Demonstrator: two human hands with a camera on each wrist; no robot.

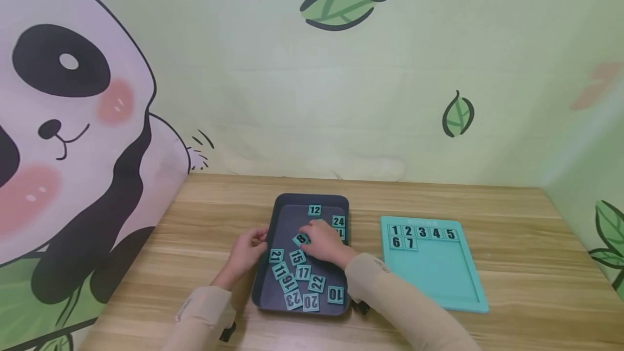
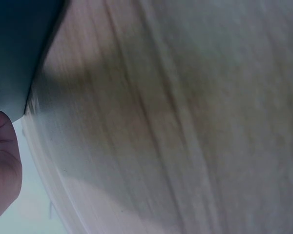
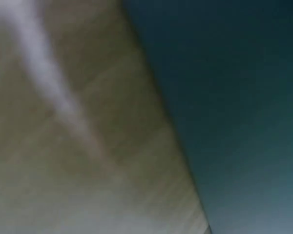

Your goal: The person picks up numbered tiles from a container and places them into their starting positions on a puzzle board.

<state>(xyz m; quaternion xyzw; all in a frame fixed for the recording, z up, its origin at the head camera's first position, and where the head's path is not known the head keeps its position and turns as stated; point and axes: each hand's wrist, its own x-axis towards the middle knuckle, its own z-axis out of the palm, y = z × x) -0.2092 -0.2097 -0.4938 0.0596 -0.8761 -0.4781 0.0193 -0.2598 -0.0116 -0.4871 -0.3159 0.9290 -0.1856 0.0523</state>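
Observation:
A dark tray (image 1: 292, 218) holds several loose teal number tiles, among them 15 (image 1: 297, 257), 17 (image 1: 303, 272) and 12 (image 1: 314, 210). My left hand (image 1: 246, 251) grips the tray's left rim between thumb and bent fingers. In the left wrist view, the curled left hand (image 2: 4, 168) shows at the tray's dark side (image 2: 19, 53). Reaching over the tray, my right hand (image 1: 325, 240) pinches the number 8 tile (image 1: 300, 238), partly covering it. The right wrist view shows the tray wall (image 3: 229, 122) but no fingers.
Right of the tray lies a teal board (image 1: 429, 280) with a raised border. Tiles 1 to 5 fill its top row; 6 (image 1: 396, 242) and 7 (image 1: 411, 243) begin the row below. A wooden table (image 1: 526, 264) bears everything, with a panda-print backdrop (image 1: 253, 96) behind.

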